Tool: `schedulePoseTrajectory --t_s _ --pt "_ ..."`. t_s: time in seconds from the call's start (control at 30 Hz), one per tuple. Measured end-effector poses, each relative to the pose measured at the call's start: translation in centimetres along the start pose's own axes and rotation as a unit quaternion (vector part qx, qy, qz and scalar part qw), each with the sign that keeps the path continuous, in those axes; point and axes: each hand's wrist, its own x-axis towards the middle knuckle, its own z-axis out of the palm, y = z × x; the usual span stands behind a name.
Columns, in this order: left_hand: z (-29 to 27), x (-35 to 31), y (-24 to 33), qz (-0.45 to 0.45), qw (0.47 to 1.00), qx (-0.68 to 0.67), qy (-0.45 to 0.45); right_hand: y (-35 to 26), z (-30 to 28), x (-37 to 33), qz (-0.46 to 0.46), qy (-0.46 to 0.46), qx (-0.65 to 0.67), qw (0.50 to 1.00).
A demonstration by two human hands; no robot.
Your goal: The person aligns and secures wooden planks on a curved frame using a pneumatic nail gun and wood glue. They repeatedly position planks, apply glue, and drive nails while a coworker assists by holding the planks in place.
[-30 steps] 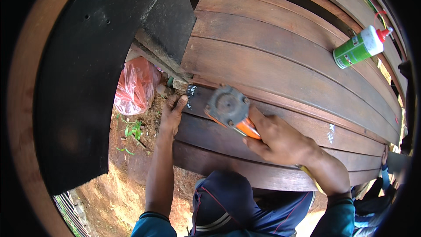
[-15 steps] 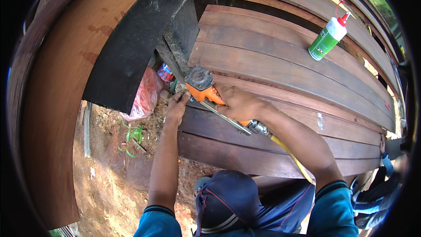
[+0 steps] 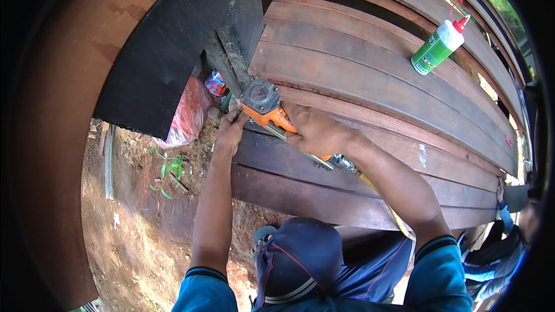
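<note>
An orange nail gun point(image 3: 267, 112) with a dark grey head sits over the left ends of the dark wooden boards. My right hand point(image 3: 315, 130) is wrapped round its handle, and a yellow air hose point(image 3: 399, 219) runs from the metal fitting behind it. Just left of the tool, my left hand point(image 3: 232, 130) has its fingers closed at the end of a brown wooden board point(image 3: 274, 153); the fingertips are partly hidden. The nail gun's nose cannot be seen under its head.
A green and white bottle with a red cap point(image 3: 438, 47) stands on the slats. A black panel point(image 3: 167, 52) and brown curved wood point(image 3: 58, 110) lie left. Below are a pink plastic bag point(image 3: 189, 115), a can point(image 3: 215, 84) and a plant point(image 3: 172, 167). Another person's hand point(image 3: 500, 189) touches the boards' right end.
The view has shifted slightly, so the panel and bag sit further left. My hands and the nail gun keep nearly the same place on the boards.
</note>
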Motion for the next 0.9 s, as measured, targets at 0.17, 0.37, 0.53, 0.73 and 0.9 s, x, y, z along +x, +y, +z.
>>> schedulePoseTrajectory --t_s 0.17,0.37,0.53,0.73,0.9 --pt "0.2 -0.3 -0.2 0.008 0.999 -0.029 0.009 0.7 0.4 0.1 0.014 -0.021 0.026 0.999" --pt "0.4 -0.6 1.4 -0.010 1.000 0.010 0.006 0.2 0.7 0.1 0.013 0.012 0.000 1.000" --pt "0.7 -0.7 1.8 -0.033 0.998 0.047 0.035 0.6 0.2 0.3 -0.005 0.041 -0.008 0.999" --pt "0.4 -0.3 0.8 -0.015 1.000 0.005 0.018 0.5 1.4 0.2 0.005 0.038 0.006 0.999" --pt "0.4 -0.3 1.0 -0.026 0.999 0.036 0.030 -0.3 0.4 0.1 -0.012 0.084 -0.047 0.995"
